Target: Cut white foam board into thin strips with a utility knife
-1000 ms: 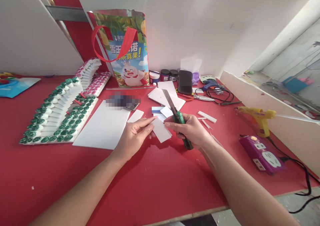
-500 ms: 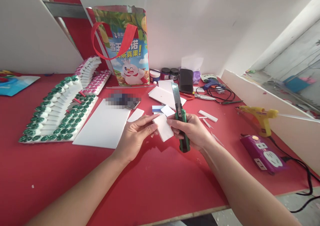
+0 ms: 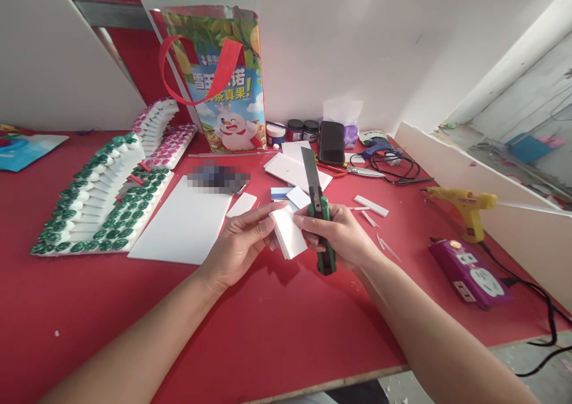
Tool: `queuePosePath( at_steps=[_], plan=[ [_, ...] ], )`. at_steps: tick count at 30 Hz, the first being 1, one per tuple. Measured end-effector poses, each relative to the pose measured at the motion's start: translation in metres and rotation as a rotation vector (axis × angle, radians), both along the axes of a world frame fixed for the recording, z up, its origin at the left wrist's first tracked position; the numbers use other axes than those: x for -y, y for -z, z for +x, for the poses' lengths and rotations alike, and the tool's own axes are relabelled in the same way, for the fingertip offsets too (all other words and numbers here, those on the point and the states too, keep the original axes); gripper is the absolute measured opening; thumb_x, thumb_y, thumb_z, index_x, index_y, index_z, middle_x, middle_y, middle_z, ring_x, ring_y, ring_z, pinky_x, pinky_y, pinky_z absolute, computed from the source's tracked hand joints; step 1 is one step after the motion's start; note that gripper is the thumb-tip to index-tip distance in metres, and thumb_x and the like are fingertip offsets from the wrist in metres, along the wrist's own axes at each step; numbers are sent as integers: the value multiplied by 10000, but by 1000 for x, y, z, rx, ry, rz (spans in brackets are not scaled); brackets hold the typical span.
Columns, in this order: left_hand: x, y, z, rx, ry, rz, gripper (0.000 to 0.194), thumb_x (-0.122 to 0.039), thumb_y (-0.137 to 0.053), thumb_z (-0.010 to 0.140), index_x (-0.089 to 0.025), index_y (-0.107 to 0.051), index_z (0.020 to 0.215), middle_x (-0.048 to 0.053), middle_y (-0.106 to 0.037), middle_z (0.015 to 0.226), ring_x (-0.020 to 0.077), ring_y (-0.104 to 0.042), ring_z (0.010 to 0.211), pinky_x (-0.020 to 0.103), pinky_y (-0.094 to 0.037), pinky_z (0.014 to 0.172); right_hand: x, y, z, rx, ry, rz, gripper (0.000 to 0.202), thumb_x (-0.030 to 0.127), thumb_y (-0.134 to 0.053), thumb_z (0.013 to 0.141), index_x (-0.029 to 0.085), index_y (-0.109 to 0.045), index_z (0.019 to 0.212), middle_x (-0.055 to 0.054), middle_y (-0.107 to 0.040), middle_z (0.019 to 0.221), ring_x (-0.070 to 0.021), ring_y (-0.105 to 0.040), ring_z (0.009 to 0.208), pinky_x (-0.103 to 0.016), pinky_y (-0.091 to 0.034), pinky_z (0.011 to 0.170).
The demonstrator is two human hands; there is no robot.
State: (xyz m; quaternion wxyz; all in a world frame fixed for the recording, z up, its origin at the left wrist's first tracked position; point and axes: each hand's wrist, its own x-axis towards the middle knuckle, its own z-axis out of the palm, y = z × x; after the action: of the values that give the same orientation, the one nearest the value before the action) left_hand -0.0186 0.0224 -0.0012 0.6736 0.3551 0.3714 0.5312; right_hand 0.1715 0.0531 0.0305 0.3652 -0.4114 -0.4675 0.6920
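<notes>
A small stack of white rectangular pieces (image 3: 290,232) is held above the red table between both hands. My left hand (image 3: 241,243) pinches its left edge between thumb and fingers. My right hand (image 3: 342,231) is closed round a green and black utility knife (image 3: 326,237), its blade out and pointing up and away. The right thumb and fingertips also touch the stack's right edge. Beyond the hands lie a small white square (image 3: 298,198) and a blue-and-white card (image 3: 280,193). White strips (image 3: 372,205) lie to the right of the knife.
A large white board (image 3: 179,231) and a decorated green-and-white piece (image 3: 107,207) lie left. Behind stand a printed bag (image 3: 223,88) and paint jars (image 3: 295,130). Scissors (image 3: 366,171), a yellow glue gun (image 3: 469,207) and a purple power box (image 3: 469,273) are right.
The white stack has tilted, so the layered left edge now shows. The knife has shifted slightly left with my right hand. My left hand has moved a little to the left.
</notes>
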Motion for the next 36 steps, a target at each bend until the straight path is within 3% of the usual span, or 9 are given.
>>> queuePosePath(
  at_steps=[4, 8, 13, 20, 25, 29, 36],
  plan=[
    [-2, 1, 1, 42, 17, -16, 281, -290, -765, 803, -288, -771, 1084, 28, -702, 903, 140, -605, 783, 285, -525, 754, 1, -1, -2, -12, 27, -56, 259, 354, -812, 696, 134, -685, 741, 49, -470, 505, -63, -392, 469, -205, -292, 431],
    [-2, 1, 4, 37, 8, 5, 264, -291, -749, 821, -270, -770, 1084, 30, -694, 940, 117, -572, 746, 254, -509, 699, 1, 0, -4, -26, 60, -102, 286, 350, -839, 653, 126, -675, 719, 52, -461, 510, -56, -378, 469, -203, -281, 420],
    [1, -3, 7, -10, 27, 7, 388, -282, -804, 770, -283, -737, 1152, 3, -684, 824, 115, -581, 724, 263, -509, 722, 0, 3, -7, -49, 63, -143, 302, 349, -849, 640, 129, -664, 732, 55, -471, 497, -54, -385, 443, -208, -296, 416],
    [0, 2, 9, 41, 1, -25, 373, -323, -809, 757, -259, -751, 1120, 52, -744, 1006, 228, -656, 949, 331, -522, 794, 0, 5, -5, -52, 59, -171, 295, 333, -855, 640, 126, -656, 711, 58, -475, 490, -43, -393, 419, -206, -298, 417],
    [1, 2, 7, 31, 28, -11, 379, -306, -798, 770, -272, -741, 1143, 41, -742, 1025, 220, -654, 991, 363, -502, 908, -1, 6, -4, -53, 49, -158, 276, 322, -841, 658, 123, -666, 736, 58, -476, 491, -48, -395, 431, -209, -304, 427],
    [0, -1, 4, -97, 22, -16, 371, -303, -793, 765, -273, -748, 1132, 20, -714, 987, 188, -624, 1001, 332, -471, 961, -1, 7, -4, 5, 48, -78, 255, 311, -822, 666, 129, -652, 717, 57, -469, 487, -59, -393, 453, -212, -302, 427],
    [-3, -2, 0, -328, -73, 40, 245, -300, -815, 731, -249, -798, 970, 13, -674, 911, 154, -585, 944, 266, -480, 900, 4, 3, -7, 229, 35, 43, 182, 285, -761, 719, 142, -649, 710, 62, -471, 445, -69, -386, 416, -231, -302, 425]
  ],
)
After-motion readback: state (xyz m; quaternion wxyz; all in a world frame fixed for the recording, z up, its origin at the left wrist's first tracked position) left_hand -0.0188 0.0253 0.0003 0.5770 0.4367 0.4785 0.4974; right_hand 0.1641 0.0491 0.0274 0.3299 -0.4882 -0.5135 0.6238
